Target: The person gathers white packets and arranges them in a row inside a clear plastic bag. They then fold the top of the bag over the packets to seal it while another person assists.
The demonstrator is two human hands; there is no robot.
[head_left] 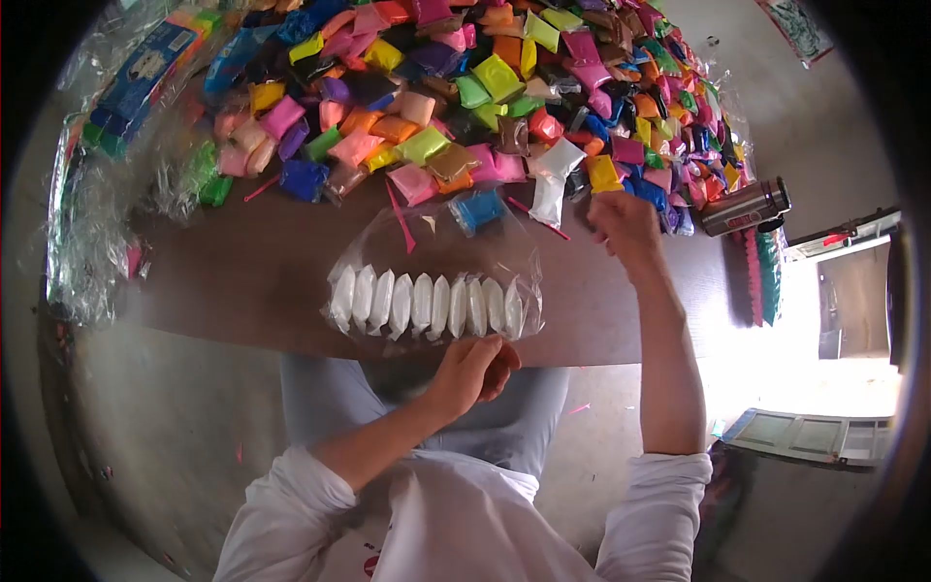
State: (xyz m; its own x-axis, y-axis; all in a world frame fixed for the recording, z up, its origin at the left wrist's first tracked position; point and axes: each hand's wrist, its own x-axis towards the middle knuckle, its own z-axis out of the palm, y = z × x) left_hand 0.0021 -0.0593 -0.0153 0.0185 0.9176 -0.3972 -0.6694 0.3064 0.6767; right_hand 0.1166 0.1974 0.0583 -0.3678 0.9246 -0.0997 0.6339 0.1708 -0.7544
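White pillow-shaped packets (pixel 441 308) stand side by side in a row inside a clear plastic bag (pixel 388 242) near the table's front edge. Just below the bag's right part is my left hand (pixel 470 373), its fingers curled and its thumb by the bag's lower edge; whether it grips the film is hidden. My right hand (pixel 628 228) is at the front of the heap, fingers bent inward, close to a yellow packet (pixel 603 175) and right of two white packets (pixel 553 179). What its fingers hold, if anything, does not show. A blue packet (pixel 478 210) lies at the bag's far side.
A large heap of colourful packets (pixel 495 78) covers the back of the brown table (pixel 223 281). Crumpled clear plastic (pixel 92 233) fills the left side. A metal flask (pixel 745 207) lies at the right edge. Pink sticks (pixel 401 218) lie near the bag.
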